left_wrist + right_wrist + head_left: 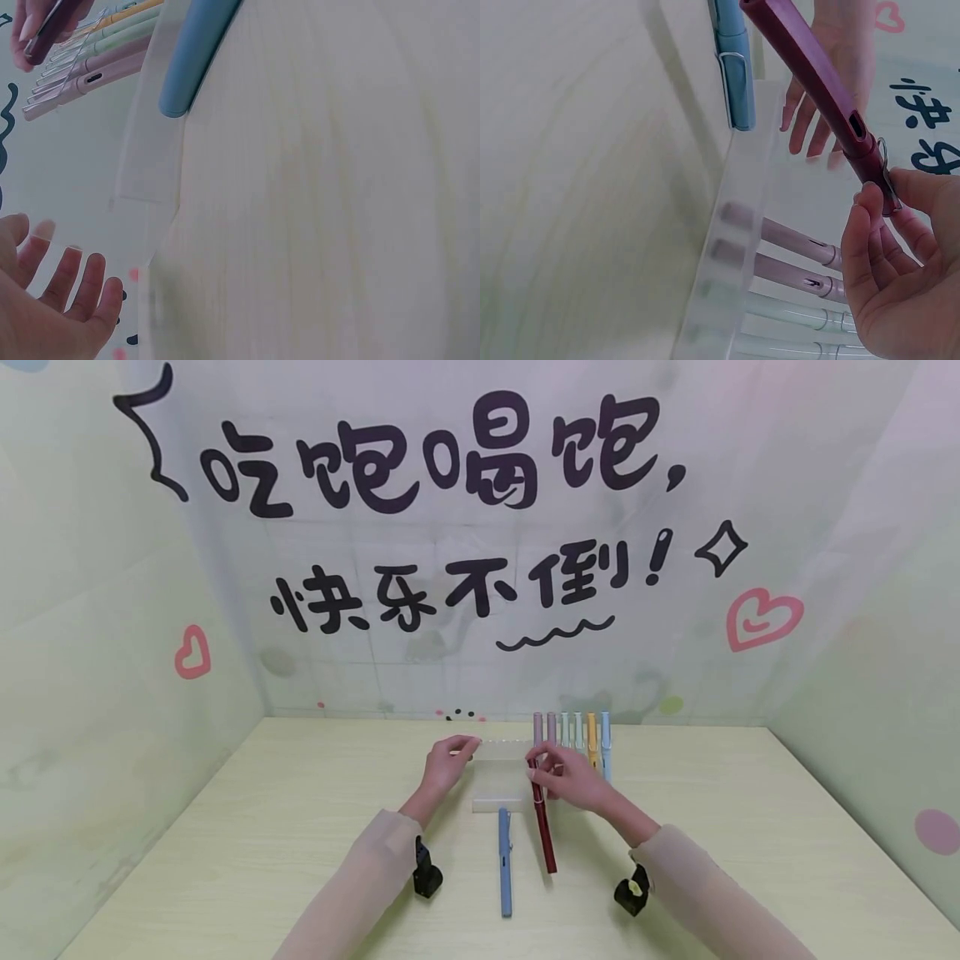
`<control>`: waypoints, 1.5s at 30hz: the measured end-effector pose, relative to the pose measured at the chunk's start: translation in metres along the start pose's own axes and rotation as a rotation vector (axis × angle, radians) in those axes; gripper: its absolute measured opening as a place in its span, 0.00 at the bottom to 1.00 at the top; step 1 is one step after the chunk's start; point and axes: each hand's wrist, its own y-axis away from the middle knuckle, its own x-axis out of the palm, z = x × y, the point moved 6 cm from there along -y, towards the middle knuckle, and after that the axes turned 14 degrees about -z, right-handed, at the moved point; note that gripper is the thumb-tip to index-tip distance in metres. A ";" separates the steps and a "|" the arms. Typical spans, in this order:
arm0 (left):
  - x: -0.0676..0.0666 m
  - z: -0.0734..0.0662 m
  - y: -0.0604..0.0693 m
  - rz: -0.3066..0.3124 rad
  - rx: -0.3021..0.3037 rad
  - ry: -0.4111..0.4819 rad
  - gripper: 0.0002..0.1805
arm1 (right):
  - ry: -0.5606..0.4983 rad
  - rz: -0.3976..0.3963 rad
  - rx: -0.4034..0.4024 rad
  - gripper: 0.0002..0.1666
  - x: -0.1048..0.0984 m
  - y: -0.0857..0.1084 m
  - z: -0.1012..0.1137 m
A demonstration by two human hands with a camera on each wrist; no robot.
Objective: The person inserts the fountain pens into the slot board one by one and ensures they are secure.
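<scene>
A dark red fountain pen (pixel 546 835) hangs tilted from my right hand (pixel 573 775), pinched at its clipped cap end between thumb and fingers. My left hand (pixel 447 764) is at the back left corner of a frosted clear pen stand (pixel 497 805); thumb and index finger pinch its edge, the other fingers spread loosely (pixel 82 289). Side by side in the stand's right part lie several pens: mauve (pixel 795 274), mint green (pixel 787 309), orange (pixel 592 732) and light blue (pixel 606 735). A blue pen (pixel 506 868) lies in front, its cap end against the stand's front edge.
The pale wood-grain table (pixel 225 843) meets a printed cloth backdrop (pixel 420 685) just behind the stand. Cloth walls rise at left and right. Black wrist cameras (pixel 427 875) sit under both sleeves, close to the tabletop.
</scene>
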 end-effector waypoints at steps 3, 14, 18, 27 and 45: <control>0.000 0.000 0.000 -0.001 0.007 -0.008 0.16 | -0.002 -0.015 0.007 0.11 -0.004 -0.005 0.003; -0.001 0.000 0.001 0.000 -0.006 0.000 0.17 | 0.021 -0.105 -0.029 0.13 -0.019 -0.023 0.015; 0.000 0.000 0.000 0.000 -0.010 0.002 0.17 | 0.020 -0.134 -0.034 0.14 -0.023 -0.028 0.020; 0.000 0.000 0.001 0.004 -0.015 0.008 0.17 | 0.021 -0.219 -0.036 0.14 -0.030 -0.038 0.022; -0.001 0.000 0.000 0.000 0.003 -0.001 0.17 | -0.007 -0.314 -0.080 0.14 -0.032 -0.048 0.018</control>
